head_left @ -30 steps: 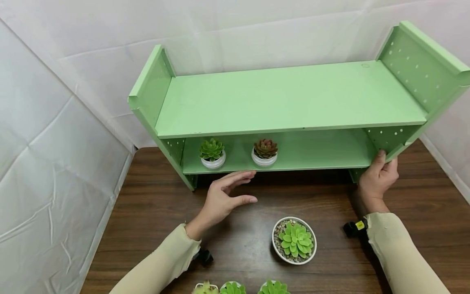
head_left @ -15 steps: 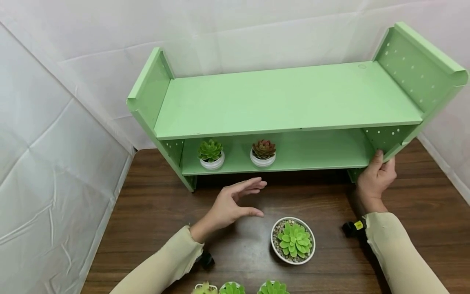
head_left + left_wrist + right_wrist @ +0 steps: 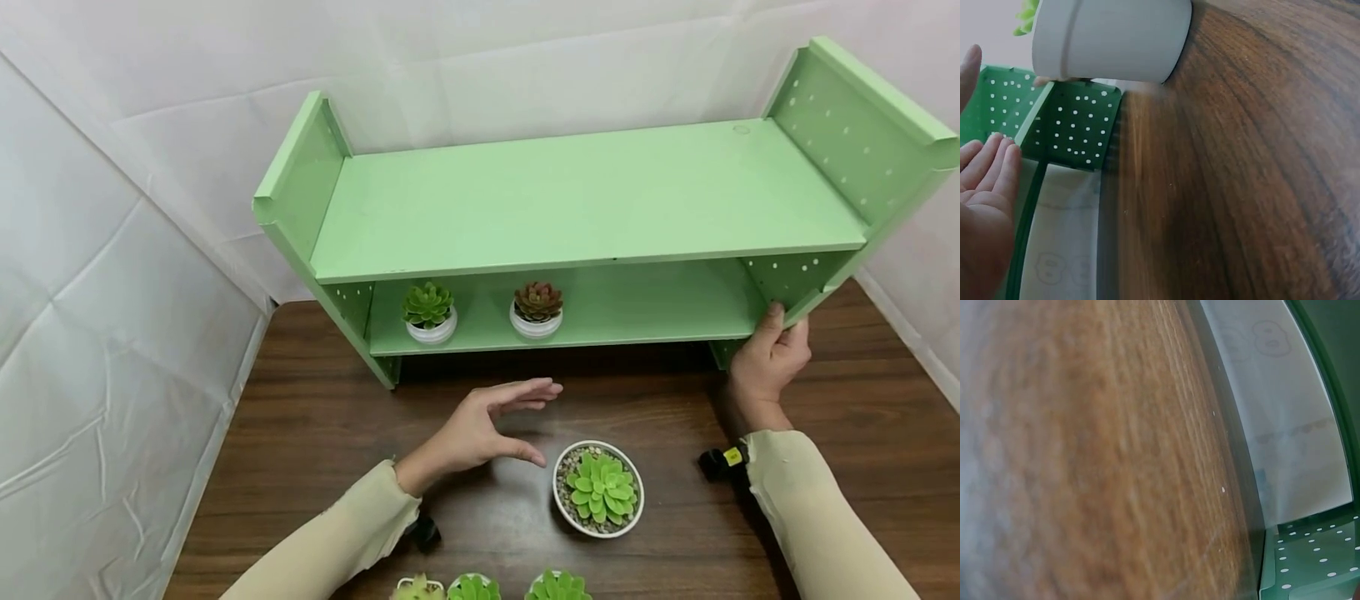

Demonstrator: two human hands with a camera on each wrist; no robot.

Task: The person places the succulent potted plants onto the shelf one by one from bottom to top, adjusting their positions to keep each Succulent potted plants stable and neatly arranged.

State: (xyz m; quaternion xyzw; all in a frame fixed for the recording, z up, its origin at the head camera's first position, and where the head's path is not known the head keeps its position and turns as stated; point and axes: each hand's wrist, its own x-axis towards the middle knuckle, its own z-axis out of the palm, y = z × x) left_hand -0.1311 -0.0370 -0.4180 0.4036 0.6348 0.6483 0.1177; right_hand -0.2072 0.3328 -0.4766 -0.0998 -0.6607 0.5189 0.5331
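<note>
My left hand is held over the table with thumb and fingers spread apart and nothing between them. Just right of its thumb stands a white round pot with pebbles and a green succulent. In the left wrist view, the side of the white pot looms large beyond the fingers. With thumb and fingers on either side of its lower right panel edge, my right hand grips the green shelf. On its lower board sit a green succulent and a reddish one in small white pots.
Several more green succulents line the near edge of the head view, partly cut off. White cloth hangs behind the shelf and along the left side. Dark wood table lies under everything.
My left hand has moved down and right, away from the shelf and toward the large potted succulent. The right hand keeps its hold on the shelf panel.
</note>
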